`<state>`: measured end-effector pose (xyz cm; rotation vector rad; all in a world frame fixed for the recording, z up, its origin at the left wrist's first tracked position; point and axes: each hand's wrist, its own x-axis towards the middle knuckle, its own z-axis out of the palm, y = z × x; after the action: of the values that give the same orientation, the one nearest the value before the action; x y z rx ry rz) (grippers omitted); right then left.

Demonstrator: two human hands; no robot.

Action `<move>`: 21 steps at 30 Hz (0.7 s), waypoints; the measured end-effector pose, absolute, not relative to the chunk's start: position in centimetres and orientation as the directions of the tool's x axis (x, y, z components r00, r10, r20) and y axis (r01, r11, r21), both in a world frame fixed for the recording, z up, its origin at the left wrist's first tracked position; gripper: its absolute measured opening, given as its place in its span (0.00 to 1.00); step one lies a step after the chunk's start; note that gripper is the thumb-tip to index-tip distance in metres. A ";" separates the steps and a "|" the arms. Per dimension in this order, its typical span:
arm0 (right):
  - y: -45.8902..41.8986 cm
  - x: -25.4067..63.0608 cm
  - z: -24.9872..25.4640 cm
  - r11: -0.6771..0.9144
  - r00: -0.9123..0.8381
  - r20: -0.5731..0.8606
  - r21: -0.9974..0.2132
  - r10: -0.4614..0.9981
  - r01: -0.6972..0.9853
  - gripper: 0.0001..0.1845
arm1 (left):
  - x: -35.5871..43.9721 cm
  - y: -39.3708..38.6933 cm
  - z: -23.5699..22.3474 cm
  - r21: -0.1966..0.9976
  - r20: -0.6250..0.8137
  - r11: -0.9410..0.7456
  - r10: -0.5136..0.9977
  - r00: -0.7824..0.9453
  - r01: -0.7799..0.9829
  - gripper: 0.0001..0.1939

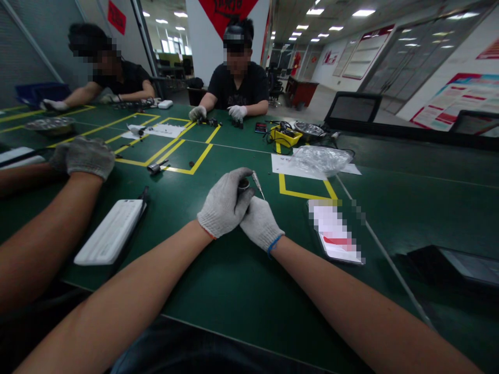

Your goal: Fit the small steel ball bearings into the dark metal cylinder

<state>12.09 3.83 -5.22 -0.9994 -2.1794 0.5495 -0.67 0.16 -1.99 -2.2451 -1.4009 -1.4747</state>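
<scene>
My left hand [226,203], in a grey-white knit glove, is closed around a small dark round part [244,184] with a pale metal rim. Thumb and fingers curl about its sides. Against it from the right, my right hand [262,222] is closed too, gloved, with a blue band at the wrist. A slim silver tool [256,181], like a small screwdriver, slants up from the top of the right hand beside the round part. The right fingertips are hidden, so their exact grip cannot be made out. Both hands are just above the green table [241,280].
A white power bank [111,231] lies left, a phone [335,231] right. Ahead are a metal cylindrical part [156,167], plastic wrap [322,160] and a yellow tray [286,136] with cables. A neighbour's gloved hand [89,157] is at left; two people work opposite.
</scene>
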 end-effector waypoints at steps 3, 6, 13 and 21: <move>3.8 12.1 -5.1 0.624 -0.485 0.405 -0.609 0.775 0.490 0.05 | -0.6 0.0 -1.9 0.365 0.788 -0.563 0.611 0.076 0.741 0.16; 3.9 12.1 -5.2 0.620 -0.494 0.391 -0.611 0.777 0.492 0.05 | -0.4 -0.2 -2.0 0.372 0.784 -0.555 0.617 0.069 0.744 0.16; 4.3 12.0 -5.8 0.597 -0.470 0.380 -0.619 0.797 0.511 0.07 | -0.2 0.1 -2.4 0.358 0.767 -0.558 0.633 0.105 0.749 0.14; 4.4 12.1 -6.3 0.580 -0.434 0.406 -0.697 0.804 0.422 0.05 | 0.1 0.4 -2.4 0.352 0.754 -0.550 0.646 0.118 0.757 0.12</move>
<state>12.06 4.42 -6.31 -0.9735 -2.0686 0.6570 0.05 0.43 -2.42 -2.2567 -1.4248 -1.4189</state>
